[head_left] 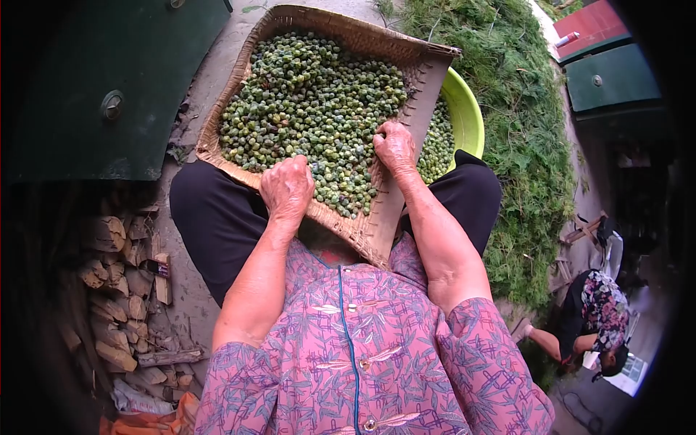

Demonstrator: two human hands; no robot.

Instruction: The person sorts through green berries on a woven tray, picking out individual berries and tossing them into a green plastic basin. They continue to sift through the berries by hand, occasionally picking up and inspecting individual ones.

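Note:
A woven winnowing basket (217, 123) with a flat, stitched lip along its right side rests across my knees, tilted. Small round green fruits (312, 94), some darker or yellowish, fill much of it. My left hand (288, 187) is curled closed over the fruits beside the near rim; its fingertips are hidden. Near the lip, my right hand (396, 147) has its fingers pinched together above the fruits. Whatever either hand holds is too small or hidden to make out. Partly under the lip stands a lime-green basin (467, 109) with more of the same fruits inside.
Feathery green cut plants (522, 159) lie in a long strip on the right. Split firewood (116, 312) is stacked at left, below a dark green cabinet (109, 80). Another person (594, 312) bends over at the far right. An orange bag (156, 420) lies bottom left.

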